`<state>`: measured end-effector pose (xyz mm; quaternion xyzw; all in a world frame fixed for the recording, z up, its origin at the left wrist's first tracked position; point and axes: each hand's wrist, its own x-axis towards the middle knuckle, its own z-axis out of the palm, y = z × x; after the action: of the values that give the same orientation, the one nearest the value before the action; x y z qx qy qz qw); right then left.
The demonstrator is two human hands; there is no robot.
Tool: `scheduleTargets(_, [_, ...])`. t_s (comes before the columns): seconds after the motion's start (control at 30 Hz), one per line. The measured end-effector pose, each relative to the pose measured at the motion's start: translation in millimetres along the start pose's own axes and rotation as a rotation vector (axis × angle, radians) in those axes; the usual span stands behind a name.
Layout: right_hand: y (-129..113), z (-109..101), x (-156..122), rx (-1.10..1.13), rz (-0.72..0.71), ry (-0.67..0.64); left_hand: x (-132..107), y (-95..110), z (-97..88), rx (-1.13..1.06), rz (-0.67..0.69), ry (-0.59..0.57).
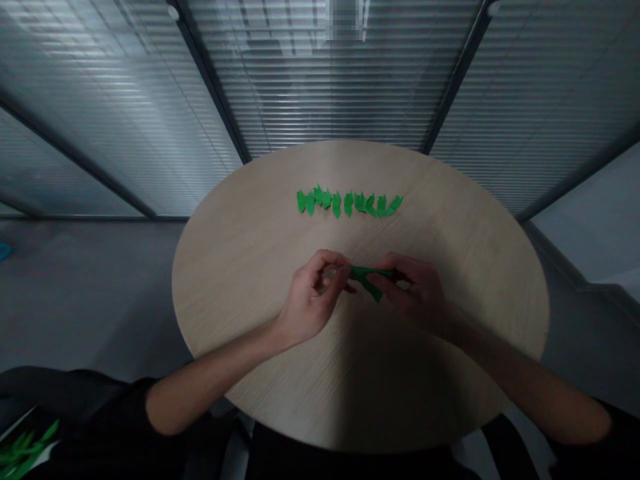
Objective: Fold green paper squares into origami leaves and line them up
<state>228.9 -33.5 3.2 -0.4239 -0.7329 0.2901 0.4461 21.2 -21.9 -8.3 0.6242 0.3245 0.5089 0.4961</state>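
Between my two hands is a folded strip of green paper (369,283), held above the middle of the table; one flap of it slants down toward me. My left hand (315,293) pinches its left end between thumb and fingertips. The right end sits in the pinch of my right hand (415,290), whose fingers partly cover it. Beyond my hands, a row of small folded green paper pieces (349,203) lies on the round wooden table (240,267). They are pointed and leaf-like, set side by side, some overlapping.
At the lower left, more green strips (30,447) rest in or on something white beside my dark sleeve. Glass panels with blinds (340,100) stand behind the table's far edge. A small blue object (5,251) is on the grey floor at far left.
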Motion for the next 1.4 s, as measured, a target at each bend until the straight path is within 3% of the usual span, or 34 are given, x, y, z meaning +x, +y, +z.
scheduleTargets(0.3, [-1.3, 0.1, 2.0, 0.02, -0.015, 0.002, 0.2, -0.8, 0.9, -0.003, -0.017, 0.003])
scheduleTargets(0.43, [-0.1, 0.0, 2.0, 0.046, 0.043, -0.002, -0.2, 0.0, 0.6, 0.019, -0.03, -0.003])
scheduleTargets(0.67, [2.9, 2.6, 3.1, 0.052, 0.077, 0.025, 2.9, 0.1, 1.0, 0.012, 0.0, 0.071])
scheduleTargets(0.97, [4.6, 3.3, 1.9, 0.101, 0.037, 0.035, -1.4, -2.3, -0.4, 0.146, 0.193, -0.011])
scheduleTargets(1.17, [5.3, 3.6, 1.3, 0.088, 0.028, 0.039, -1.1, -3.7, 1.0, 0.239, 0.314, 0.015])
scheduleTargets(1.4, [3.9, 3.2, 0.6, 0.006, -0.09, -0.006, -1.1, 1.3, -0.4, 0.271, 0.194, -0.016])
